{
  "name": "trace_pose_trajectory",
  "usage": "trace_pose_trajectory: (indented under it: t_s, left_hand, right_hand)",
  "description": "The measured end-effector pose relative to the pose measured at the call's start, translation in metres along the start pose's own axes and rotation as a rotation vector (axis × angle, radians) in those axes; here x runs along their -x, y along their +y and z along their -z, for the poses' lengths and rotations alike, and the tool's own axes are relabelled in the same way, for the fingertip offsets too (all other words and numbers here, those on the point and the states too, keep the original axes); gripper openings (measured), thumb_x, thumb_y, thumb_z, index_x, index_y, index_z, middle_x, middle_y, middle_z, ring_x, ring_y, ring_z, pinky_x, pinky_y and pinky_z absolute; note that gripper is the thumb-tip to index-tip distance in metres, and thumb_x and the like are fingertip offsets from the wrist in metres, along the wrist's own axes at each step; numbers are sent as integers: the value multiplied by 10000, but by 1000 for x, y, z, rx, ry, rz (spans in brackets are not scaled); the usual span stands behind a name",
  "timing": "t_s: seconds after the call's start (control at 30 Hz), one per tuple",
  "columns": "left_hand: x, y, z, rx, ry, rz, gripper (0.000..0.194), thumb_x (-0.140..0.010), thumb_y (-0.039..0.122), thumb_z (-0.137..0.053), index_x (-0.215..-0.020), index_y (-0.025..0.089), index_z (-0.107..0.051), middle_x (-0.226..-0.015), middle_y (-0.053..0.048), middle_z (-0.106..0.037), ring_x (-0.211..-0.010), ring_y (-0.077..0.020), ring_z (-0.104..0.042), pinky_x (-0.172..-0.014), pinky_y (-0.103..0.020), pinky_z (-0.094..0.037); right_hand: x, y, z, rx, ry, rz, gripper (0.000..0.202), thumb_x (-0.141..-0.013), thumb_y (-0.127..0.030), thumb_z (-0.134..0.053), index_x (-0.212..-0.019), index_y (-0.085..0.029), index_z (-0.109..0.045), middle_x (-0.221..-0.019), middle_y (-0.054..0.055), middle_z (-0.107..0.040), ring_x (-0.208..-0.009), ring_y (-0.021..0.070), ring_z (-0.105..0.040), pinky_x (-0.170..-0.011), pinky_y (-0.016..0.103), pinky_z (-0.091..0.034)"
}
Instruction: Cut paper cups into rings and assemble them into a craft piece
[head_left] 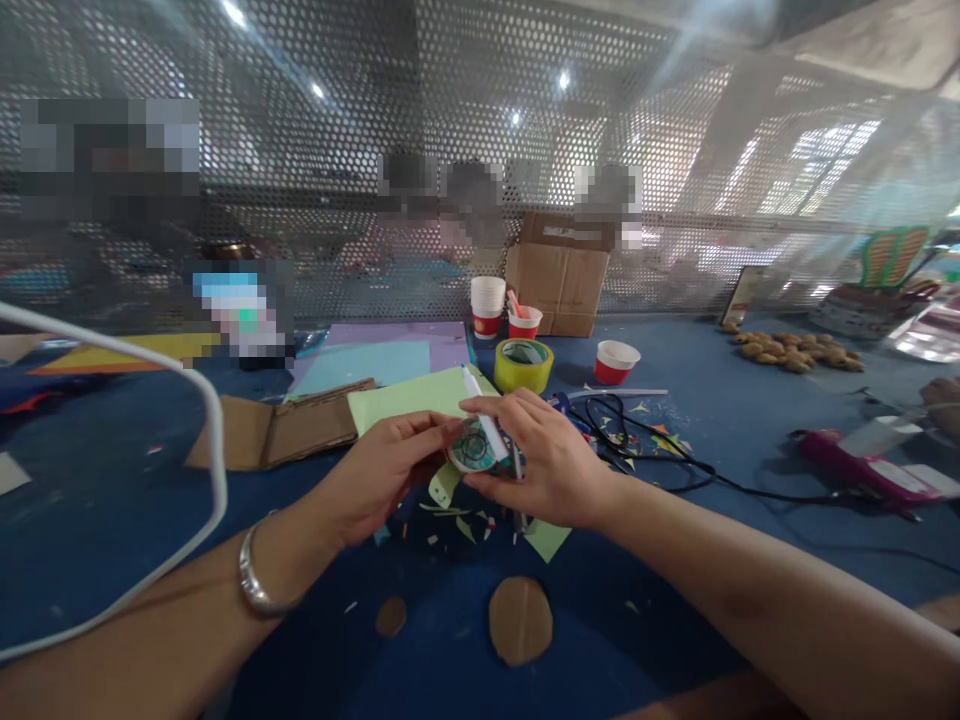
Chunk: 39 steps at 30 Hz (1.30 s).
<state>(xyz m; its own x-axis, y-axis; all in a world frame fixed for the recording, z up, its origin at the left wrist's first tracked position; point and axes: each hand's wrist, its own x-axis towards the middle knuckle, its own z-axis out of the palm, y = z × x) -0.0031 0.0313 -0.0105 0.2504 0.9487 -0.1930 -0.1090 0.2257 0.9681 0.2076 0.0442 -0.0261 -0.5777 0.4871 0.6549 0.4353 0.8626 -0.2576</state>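
Near the middle of the table, my left hand (pixel 390 470) grips the left edge of a small round piece (pixel 474 448) with a green and white pattern. My right hand (pixel 544 450) holds a white pen (pixel 484 415) slanting across that piece, its tip pointing up and away. The right fingers also reach round the piece's right side. Under and beyond the hands lies light green paper (pixel 409 398), with paper scraps (pixel 465 528) on the near side. Closer to me are a larger cardboard disc (pixel 520 621) and a smaller one (pixel 391 617).
Yellow tape (pixel 523 366), red and white cups (pixel 616 361) and a cardboard box (pixel 559 280) stand behind. Folded cardboard (pixel 281 425) lies left, near a white cable (pixel 217 450). Black cable (pixel 697 465) and a pink glue gun (pixel 862 466) are right.
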Motion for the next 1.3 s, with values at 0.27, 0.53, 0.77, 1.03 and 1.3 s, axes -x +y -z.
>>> trace_pose_trajectory:
  t_s: [0.27, 0.53, 0.77, 1.03, 1.3]
  left_hand:
    - [-5, -4, 6, 43, 93, -52, 294, -748, 383, -895, -892, 147, -794, -853, -84, -784, -796, -207, -687, -723, -306, -504]
    - [-20, -7, 18, 132, 338, -227, 278, -754, 387, -878, -880, 174, -751, -836, -42, -791, -783, -192, -698, -715, -288, -529]
    - [-7, -6, 3, 73, 261, -117, 404, -654, 382, -975, -917, 144, -782, -854, -66, -797, -730, -163, -675, -660, -259, -525]
    - [0, -9, -6, 20, 143, -122, 592, -579, 445, -1020, -1040, 158, -786, -839, -26, -782, -704, -133, -653, -643, -235, -512]
    - [6, -5, -9, -46, 38, -78, 515, -668, 482, -967, -1020, 169, -759, -842, -46, -797, -691, -165, -702, -647, -264, -551]
  right_hand:
    - [1, 2, 1, 46, -28, -105, 573, -923, -383, -781, -1398, -179, -533, -1255, 150, -720, -1096, 320, -665, -953, 494, -557]
    - [3, -3, -1, 140, -300, -166, 493, -918, -415, -794, -1307, -153, -642, -1075, 134, -749, -1018, 306, -660, -896, 453, -549]
    - [5, -1, -3, 69, -22, -255, 433, -956, -377, -748, -1313, -184, -598, -1102, 100, -761, -970, 260, -703, -888, 417, -553]
    - [6, -1, -7, 12, -8, -200, 483, -924, -294, -740, -1341, -101, -591, -1287, 185, -716, -1202, 324, -679, -1027, 464, -538]
    - [-2, -21, 13, 8, -122, -341, 364, -834, -298, -794, -1138, -178, -631, -1092, 93, -720, -1028, 276, -684, -884, 396, -530]
